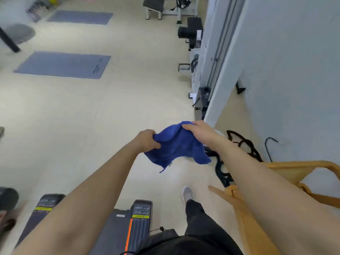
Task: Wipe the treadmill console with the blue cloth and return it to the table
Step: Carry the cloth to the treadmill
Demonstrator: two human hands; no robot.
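The blue cloth [177, 146] hangs in the air in front of me, stretched between both hands above the pale floor. My left hand [147, 139] grips its left edge. My right hand [199, 132] holds its upper right corner, fingers closed over the fabric. The rear end of the treadmill deck [137, 223] with an orange stripe lies at the bottom, below my arms. The console is out of view. No table top is clearly visible.
A wooden chair [279, 183] stands at the lower right beside my right arm. A black metal rack [239, 142] lies by the white wall. Two grey mats [64, 64] lie on the floor at left. Gym machines [193, 32] line the wall ahead.
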